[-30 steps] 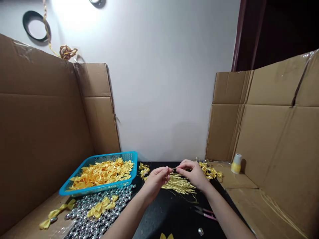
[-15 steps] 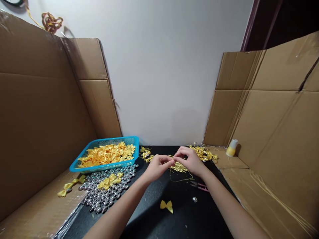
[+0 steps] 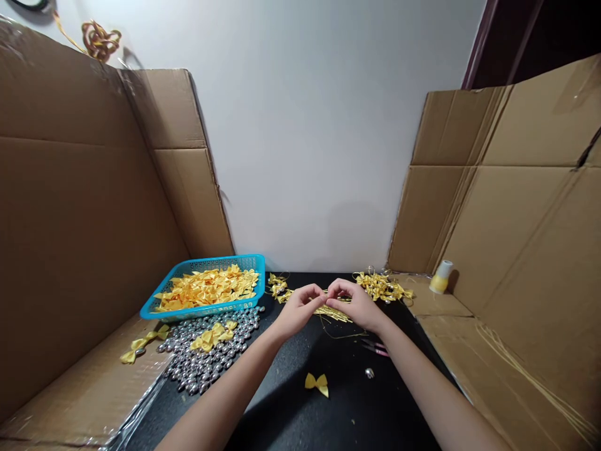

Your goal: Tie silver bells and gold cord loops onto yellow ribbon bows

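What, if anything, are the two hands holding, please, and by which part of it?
It cannot be told: the left hand and right hand are close together at the fingertips, and anything pinched there is too small to make out.

Bare forearms [image 3: 237, 379] taper to slim wrists [image 3: 277, 333], bare hands [image 3: 362, 310] and slender fingers [image 3: 312, 305].

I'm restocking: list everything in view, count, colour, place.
Basket: one, blue, left
Bows: many, yellow, mostly in basket
Beads: many, silver, mostly left
Bow clusters: two, yellow, back
Strips: many, gold, centre
Snips: one, pink, right
Cone: one, white-yellow, right
Strands: several, pale, right
Cord: one, brownish, upper left
Ring: one, dark, upper left
Frame: one, purple, upper right
Cardboard: several, brown, both sides
Wall: one, white, back
Table: one, black, centre
Left hand, right hand: two, centre
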`<state>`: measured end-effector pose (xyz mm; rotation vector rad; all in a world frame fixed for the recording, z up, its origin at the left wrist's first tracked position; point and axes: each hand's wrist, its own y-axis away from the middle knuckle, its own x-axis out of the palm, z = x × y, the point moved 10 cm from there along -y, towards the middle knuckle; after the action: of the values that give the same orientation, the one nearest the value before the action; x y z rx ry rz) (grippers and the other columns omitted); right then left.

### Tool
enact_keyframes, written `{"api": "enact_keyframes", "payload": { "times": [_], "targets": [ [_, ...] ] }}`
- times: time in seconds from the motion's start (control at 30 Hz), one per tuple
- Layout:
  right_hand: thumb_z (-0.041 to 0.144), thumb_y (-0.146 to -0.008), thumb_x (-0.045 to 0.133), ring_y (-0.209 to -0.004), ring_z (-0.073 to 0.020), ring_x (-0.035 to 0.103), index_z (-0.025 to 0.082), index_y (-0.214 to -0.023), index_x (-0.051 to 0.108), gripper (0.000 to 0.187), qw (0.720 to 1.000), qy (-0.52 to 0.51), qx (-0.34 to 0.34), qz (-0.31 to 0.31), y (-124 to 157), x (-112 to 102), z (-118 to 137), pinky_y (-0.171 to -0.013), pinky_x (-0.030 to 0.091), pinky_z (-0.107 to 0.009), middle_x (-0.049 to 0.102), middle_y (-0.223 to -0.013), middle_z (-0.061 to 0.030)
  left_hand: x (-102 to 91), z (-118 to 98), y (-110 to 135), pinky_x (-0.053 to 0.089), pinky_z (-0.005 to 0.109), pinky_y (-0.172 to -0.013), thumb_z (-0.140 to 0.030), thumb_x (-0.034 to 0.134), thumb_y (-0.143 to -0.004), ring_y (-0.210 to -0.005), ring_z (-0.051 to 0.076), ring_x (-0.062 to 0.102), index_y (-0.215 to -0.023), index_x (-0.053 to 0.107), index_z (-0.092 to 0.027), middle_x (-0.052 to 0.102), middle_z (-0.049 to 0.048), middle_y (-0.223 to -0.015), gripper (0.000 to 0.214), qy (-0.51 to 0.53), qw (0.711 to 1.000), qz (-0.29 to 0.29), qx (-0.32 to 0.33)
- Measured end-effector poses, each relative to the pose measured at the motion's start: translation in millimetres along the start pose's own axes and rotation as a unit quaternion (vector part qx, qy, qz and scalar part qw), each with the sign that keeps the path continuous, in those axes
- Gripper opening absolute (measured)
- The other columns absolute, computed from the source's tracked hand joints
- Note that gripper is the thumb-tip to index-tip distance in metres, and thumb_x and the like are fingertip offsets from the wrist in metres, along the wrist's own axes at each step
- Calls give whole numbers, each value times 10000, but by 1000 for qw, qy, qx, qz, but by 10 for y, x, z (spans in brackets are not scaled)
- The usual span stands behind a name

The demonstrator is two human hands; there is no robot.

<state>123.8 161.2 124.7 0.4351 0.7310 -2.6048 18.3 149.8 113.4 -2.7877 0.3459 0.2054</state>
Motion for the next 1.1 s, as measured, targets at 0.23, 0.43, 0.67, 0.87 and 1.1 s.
{"api": "enact_keyframes", "payload": {
  "times": [0.23,0.43,0.67,0.87,1.1],
  "targets": [
    [294,-816,650,-767,-152,568,183,-695,587,176,998,17,-26,-50,0,-56,105,-747,442,-293,594,-770,-5,-129,-29,2,340,235,-589,-447,614,-837,-623,122,453,-750,620,-150,560,-6,-692,310,-45,998,-37,26],
    [327,-803,678,-792,-174,617,184,-793,657,145,996,17,-3,-85,15,-99,44,-767,467,-310,666,-798,-23,-151,-64,19,356,240,-588,-455,629,-832,-634,134,484,-764,654,-141,595,19,-708,323,-65,996,-42,34],
    [370,-776,698,-803,-180,656,184,-836,658,199,994,-23,13,-106,28,-112,3,-794,516,-330,699,-821,-41,-177,-108,31,377,239,-598,-458,607,-847,-640,136,502,-761,656,-150,618,16,-711,323,-77,993,-73,45],
    [460,-729,728,-747,-182,666,184,-790,617,303,989,-48,20,-139,51,-94,-22,-706,548,-309,690,-774,-52,-175,-137,49,378,242,-607,-409,599,-853,-641,138,508,-754,668,-152,630,13,-703,283,-103,990,-84,50],
    [293,-766,692,-728,-181,644,190,-735,636,122,987,22,-6,-159,101,-167,122,-714,507,-310,683,-740,-33,-131,-149,63,369,238,-588,-394,538,-891,-628,136,495,-734,605,-162,609,5,-693,288,-127,988,-76,53]
  ]
}}
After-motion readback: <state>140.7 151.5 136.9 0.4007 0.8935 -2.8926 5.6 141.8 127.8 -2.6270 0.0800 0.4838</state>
